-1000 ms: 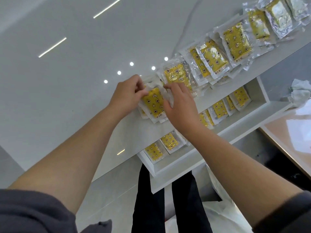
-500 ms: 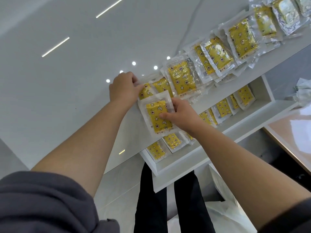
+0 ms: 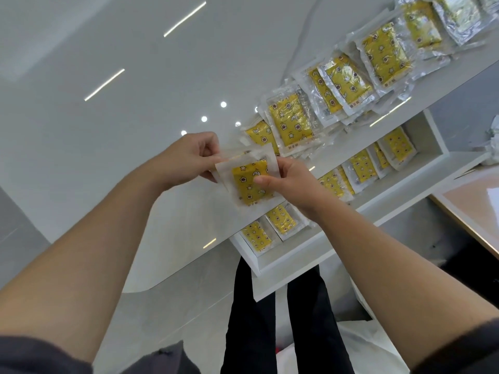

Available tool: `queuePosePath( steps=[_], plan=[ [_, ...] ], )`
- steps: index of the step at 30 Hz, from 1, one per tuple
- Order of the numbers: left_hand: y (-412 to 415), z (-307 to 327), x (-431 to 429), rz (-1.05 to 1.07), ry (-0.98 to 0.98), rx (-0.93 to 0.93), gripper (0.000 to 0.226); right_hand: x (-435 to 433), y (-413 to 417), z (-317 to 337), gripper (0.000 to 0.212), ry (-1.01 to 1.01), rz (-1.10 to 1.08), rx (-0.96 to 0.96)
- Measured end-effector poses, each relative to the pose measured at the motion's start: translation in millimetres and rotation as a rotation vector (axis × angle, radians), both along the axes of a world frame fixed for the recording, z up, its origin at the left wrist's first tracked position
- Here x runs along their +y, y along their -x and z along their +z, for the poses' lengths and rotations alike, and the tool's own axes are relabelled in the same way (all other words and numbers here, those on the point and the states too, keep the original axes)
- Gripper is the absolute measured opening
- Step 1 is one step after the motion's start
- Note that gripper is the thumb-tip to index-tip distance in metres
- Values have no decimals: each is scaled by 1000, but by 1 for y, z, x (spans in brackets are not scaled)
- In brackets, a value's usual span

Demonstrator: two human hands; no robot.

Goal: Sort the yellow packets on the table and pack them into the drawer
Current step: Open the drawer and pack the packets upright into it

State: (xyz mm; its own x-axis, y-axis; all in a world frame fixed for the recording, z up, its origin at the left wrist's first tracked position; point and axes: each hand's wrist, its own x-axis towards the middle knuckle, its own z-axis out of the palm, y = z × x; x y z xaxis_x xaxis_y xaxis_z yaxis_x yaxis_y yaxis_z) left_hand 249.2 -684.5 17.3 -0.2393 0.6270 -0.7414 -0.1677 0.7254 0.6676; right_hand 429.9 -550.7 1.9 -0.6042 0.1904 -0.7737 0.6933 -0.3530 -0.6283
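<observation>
While my left hand [image 3: 189,160] pinches its corner, my right hand [image 3: 286,182] grips the yellow packet [image 3: 247,186]. Holding both sides squares it for the drawer [image 3: 297,255].

The right hand [image 3: 289,184] covers the right edge of the held packet [image 3: 248,184], and the left hand [image 3: 189,157] keeps its fingertips out of sight behind the top corner. The held packet hides the near end of another packet [image 3: 260,134] on the table [image 3: 135,130]. The row of packets [image 3: 383,55] runs out past the top and right edges. In the drawer [image 3: 310,255], the right wrist hides part of the packed row. The print on every packet is too small to read. A crumpled white thing [image 3: 492,147] is cut off at the right edge. A white bag [image 3: 359,344] lies partly behind the right arm and the legs [image 3: 248,319].
</observation>
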Motion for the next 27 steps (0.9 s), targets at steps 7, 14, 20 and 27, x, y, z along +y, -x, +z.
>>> queuePosePath(
  steps=[7,14,20,27],
  plan=[
    [-19,-51,33,401,213,302,13,20,-29,0,25,74,-41,-76],
    [-33,-67,53,359,226,304,12,34,-49,-3,21,45,-97,-114],
    [-34,-64,58,422,239,269,17,32,-52,-3,18,38,-102,-113],
    [-34,-56,69,577,308,75,17,30,-56,-3,20,27,-103,-116]
  ],
)
